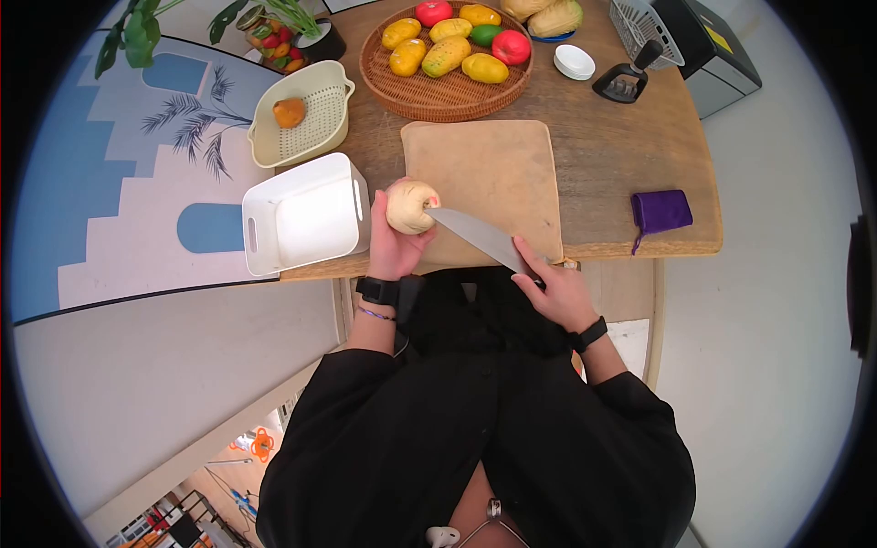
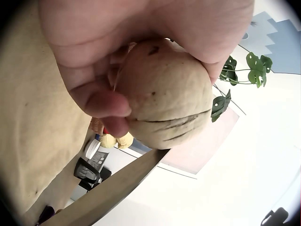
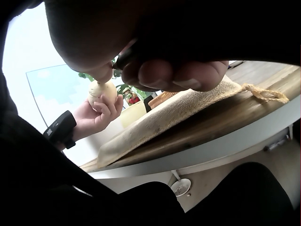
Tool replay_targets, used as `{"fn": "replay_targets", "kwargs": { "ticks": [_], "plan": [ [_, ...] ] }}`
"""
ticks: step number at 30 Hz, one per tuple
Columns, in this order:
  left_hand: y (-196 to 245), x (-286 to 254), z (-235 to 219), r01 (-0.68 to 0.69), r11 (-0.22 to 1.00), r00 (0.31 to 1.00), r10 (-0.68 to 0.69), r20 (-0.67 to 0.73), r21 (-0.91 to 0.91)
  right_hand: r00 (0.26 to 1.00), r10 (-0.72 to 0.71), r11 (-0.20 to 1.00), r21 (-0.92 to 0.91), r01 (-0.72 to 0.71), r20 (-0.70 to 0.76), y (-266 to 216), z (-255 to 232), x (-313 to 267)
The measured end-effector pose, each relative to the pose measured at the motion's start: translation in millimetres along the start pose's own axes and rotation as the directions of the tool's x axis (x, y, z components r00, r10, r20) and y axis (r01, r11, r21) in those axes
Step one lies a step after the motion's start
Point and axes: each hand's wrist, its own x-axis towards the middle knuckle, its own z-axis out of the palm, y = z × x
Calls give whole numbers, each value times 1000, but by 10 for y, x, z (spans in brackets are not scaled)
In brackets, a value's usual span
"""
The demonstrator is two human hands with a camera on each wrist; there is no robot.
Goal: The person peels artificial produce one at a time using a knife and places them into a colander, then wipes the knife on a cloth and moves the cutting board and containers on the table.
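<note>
My left hand (image 1: 395, 248) holds a pale round fruit or vegetable (image 1: 409, 206) above the left edge of the tan cutting mat (image 1: 484, 164). In the left wrist view its skin (image 2: 171, 101) shows dark creases, with fingers curled round it. My right hand (image 1: 559, 294) grips the handle of a large knife (image 1: 480, 237) near the table's front edge. The blade points left and its tip meets the pale item near a small reddish spot. In the right wrist view the fingers (image 3: 155, 74) wrap the dark handle, and the blade is hidden.
A white bin (image 1: 315, 215) stands left of the mat, with a cream colander (image 1: 322, 132) holding an orange-brown item behind it. A wicker tray (image 1: 429, 99) of fruit lies at the back. To the right are a white dish (image 1: 574, 62), a black tool (image 1: 628, 82) and a purple pouch (image 1: 661, 211).
</note>
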Motion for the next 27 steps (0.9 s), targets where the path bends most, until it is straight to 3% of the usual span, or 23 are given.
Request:
{"fn": "replay_targets", "kwargs": {
  "ticks": [1,3,10,13,15,16,18,19,21,25,27],
  "plan": [
    [1,19,-80,0,1000,1000,0,2,0,1000,2,1000,-11,-2,-2,1,5,0],
    [0,60,-306,97,991,926,-55,374,-96,1000,-4,1000,-2,4,-17,25,25,0],
    [-2,-26,-184,41,993,938,-1,347,-107,999,-14,999,31,15,-42,58,47,-2],
    [-16,37,-294,151,975,899,-68,432,-160,999,-15,999,38,17,-37,62,49,1],
    [-6,4,-212,181,979,965,-158,209,-95,999,-22,999,27,22,-29,52,40,5],
    [2,-17,-133,181,979,965,-158,209,-95,999,-27,1000,15,28,-21,43,31,7],
    [15,-45,5,148,983,989,-149,-1,-108,1000,-11,1000,6,11,0,1,0,13],
    [24,-29,-16,148,983,989,-149,0,-108,1000,4,1000,-2,-4,20,-12,-9,13],
    [56,24,-106,168,982,978,-154,139,-92,1000,0,1000,-4,0,14,3,6,6],
    [56,49,-207,112,990,973,-91,213,-86,1000,-18,1000,2,18,-8,26,33,-1],
    [38,29,-264,169,978,944,-125,305,-123,1000,-15,1000,10,16,-27,23,45,-1]
  ]
}}
